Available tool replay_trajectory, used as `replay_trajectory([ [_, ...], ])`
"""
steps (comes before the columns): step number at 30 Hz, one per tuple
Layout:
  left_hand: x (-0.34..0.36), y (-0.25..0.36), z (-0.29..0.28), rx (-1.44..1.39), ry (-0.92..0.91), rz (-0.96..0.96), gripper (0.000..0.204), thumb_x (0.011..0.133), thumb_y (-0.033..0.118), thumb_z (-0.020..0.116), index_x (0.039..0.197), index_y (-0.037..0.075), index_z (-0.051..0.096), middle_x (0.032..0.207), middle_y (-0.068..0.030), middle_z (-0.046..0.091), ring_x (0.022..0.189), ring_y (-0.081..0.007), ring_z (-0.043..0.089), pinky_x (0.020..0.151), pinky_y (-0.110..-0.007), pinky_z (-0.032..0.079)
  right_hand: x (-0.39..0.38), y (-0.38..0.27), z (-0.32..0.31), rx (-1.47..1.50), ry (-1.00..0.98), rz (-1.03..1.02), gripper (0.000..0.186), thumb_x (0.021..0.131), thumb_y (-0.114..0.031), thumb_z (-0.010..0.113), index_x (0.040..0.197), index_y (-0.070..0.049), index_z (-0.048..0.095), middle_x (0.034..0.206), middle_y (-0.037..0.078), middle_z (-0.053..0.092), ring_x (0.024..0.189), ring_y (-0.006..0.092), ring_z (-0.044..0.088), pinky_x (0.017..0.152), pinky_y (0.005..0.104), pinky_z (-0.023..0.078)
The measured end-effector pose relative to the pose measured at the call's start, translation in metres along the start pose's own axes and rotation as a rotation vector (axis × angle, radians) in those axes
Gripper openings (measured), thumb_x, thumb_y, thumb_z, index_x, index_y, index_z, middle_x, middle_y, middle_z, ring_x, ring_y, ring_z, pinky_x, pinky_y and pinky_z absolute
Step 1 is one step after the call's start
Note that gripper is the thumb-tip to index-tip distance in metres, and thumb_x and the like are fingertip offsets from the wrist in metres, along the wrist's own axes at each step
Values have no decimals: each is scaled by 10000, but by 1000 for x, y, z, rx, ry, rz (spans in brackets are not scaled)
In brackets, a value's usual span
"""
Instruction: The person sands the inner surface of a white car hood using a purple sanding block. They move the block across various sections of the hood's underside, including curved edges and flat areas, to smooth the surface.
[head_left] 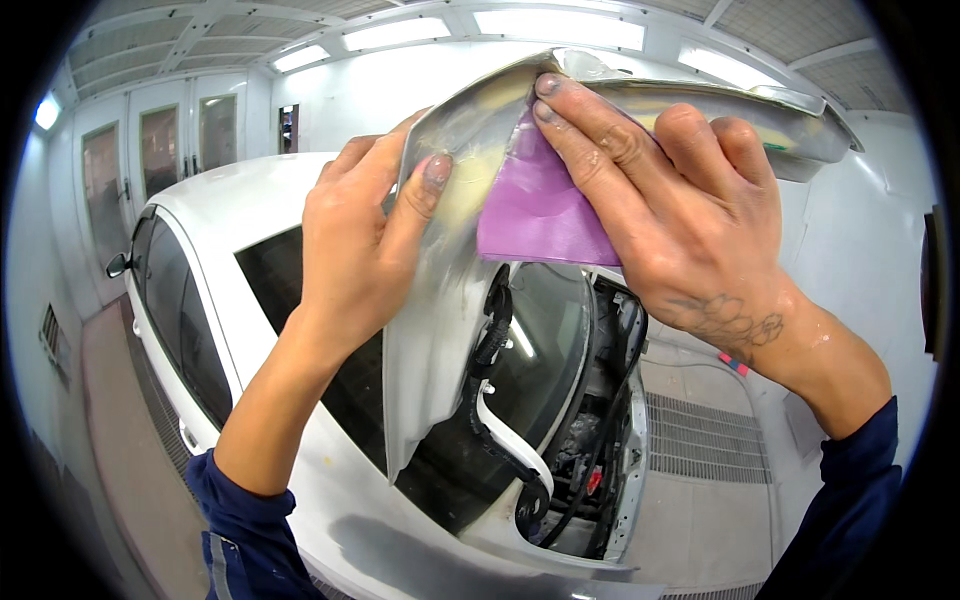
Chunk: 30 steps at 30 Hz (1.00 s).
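A raised metal body panel [460,190], with grey and pale yellow patches on its surface, spans the upper middle. My left hand [360,240] grips its left edge, thumb on the face and fingers curled behind. My right hand [680,220] holds a purple sheet [525,215] against the panel, index and middle fingers pressed flat together near the top corner, the other fingers bent. The sheet is folded or cut to a small piece and lies partly under those fingers.
A white car [265,190] with dark windows stands below and left, with an open compartment [590,480] showing black cables beneath the panel. A floor grate [705,440] lies at right. Panelled doors [160,150] are in the white wall behind, under ceiling lights.
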<state>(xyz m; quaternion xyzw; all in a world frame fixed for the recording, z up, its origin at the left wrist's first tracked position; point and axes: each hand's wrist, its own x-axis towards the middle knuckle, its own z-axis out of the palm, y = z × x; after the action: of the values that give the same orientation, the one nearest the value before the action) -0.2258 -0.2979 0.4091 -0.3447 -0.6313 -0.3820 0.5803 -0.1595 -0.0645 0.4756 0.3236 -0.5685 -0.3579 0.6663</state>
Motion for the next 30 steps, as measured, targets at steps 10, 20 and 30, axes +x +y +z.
replay_trajectory([
  [10, -4, 4, -20, 307, -118, 191, 435, 970, 153, 618, 1385, 23, 598, 1071, -160, 722, 1106, -359, 617, 955, -431, 437, 22, -10, 12, 316, 15, -1, 498, 774, -126, 745, 1267, -70, 706, 1298, 52, 712, 935, 183, 574, 815, 339, 385],
  [20, -52, 9, -40, 361, -213, 103, 374, 929, 110, 651, 1291, 15, 650, 1217, -196, 661, 1084, -365, 587, 967, -429, 440, 26, -10, 12, 306, 38, 18, 414, 810, -129, 757, 1223, -105, 738, 1262, 21, 734, 931, 162, 549, 853, 320, 368],
  [30, -75, 14, -38, 305, -235, 62, 300, 884, 30, 658, 1178, -28, 669, 1160, -198, 682, 1021, -359, 605, 914, -418, 465, 26, -14, 20, 498, 0, -137, 444, 769, -133, 762, 1212, -111, 739, 1328, 19, 708, 971, 168, 550, 843, 346, 383],
])
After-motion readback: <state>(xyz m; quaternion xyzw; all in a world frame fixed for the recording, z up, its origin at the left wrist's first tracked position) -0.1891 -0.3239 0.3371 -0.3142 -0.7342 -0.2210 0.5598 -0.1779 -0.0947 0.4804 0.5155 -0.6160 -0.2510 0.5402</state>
